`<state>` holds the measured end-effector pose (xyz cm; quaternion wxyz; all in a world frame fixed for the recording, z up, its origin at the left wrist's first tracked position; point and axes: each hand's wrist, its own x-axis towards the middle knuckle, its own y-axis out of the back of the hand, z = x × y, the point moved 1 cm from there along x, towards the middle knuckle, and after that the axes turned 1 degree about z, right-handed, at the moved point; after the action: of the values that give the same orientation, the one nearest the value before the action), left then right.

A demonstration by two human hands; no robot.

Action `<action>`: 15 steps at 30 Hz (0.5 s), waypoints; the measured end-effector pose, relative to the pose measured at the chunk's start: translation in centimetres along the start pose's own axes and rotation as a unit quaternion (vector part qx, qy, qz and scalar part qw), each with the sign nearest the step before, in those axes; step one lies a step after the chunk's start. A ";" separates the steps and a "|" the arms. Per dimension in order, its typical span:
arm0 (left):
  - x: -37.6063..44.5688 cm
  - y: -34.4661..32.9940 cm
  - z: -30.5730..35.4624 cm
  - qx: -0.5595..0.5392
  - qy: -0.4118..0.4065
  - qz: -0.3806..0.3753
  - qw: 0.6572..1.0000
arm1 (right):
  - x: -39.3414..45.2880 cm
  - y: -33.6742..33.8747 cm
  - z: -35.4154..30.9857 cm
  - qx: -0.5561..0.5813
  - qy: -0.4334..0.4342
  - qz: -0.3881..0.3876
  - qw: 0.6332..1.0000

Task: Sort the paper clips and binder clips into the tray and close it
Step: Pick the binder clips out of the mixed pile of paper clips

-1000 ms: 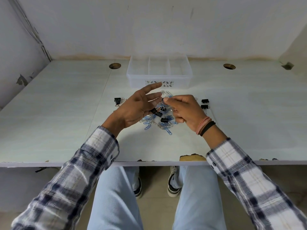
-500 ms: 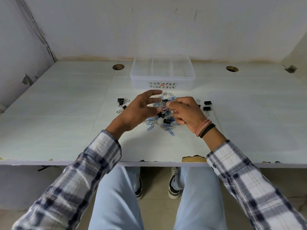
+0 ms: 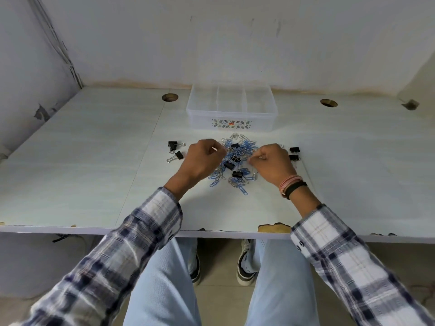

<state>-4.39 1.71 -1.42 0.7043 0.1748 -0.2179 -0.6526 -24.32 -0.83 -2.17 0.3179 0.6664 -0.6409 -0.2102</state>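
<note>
A heap of blue and silver paper clips [image 3: 237, 161] with several black binder clips mixed in lies in the middle of the table. My left hand [image 3: 202, 158] is curled at the heap's left side, fingers closed near the clips. My right hand [image 3: 273, 161] is curled at the heap's right side, fingertips pinched on what looks like a silver paper clip. Two binder clips [image 3: 175, 150] lie left of the heap and two more binder clips [image 3: 294, 153] to its right. The clear plastic tray [image 3: 231, 123] with dividers stands open behind the heap.
The pale table [image 3: 82, 172] has two round cable holes [image 3: 170, 97] [image 3: 328, 103] at the back and a chipped front edge [image 3: 274, 228]. White walls close in the back and left. My legs and shoes show under the table.
Both hands have dropped onto the heap and moved apart. My left hand's fingers, spread before, have curled shut. The camera view has tilted down slightly.
</note>
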 end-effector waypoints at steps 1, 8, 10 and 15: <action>0.1 -0.6 0.0 0.052 -0.008 -0.014 0.999 | -0.2 -0.4 -0.1 -0.021 0.014 -0.030 0.999; 1.6 -2.9 -0.3 0.165 -0.009 -0.011 0.986 | -0.7 -1.8 -1.0 -0.093 0.019 -0.060 0.994; 1.7 -2.7 -0.1 0.152 0.000 -0.019 0.988 | -0.8 -1.8 -0.9 -0.076 0.019 -0.067 0.995; 1.6 -1.9 0.1 0.073 0.013 -0.029 0.997 | -1.5 -1.5 -0.8 -0.017 0.014 -0.075 0.997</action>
<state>-5.91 -0.01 -2.24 0.6730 0.2400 -0.2508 -0.6531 -22.81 0.69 -2.86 0.3213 0.7097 -0.5812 -0.2351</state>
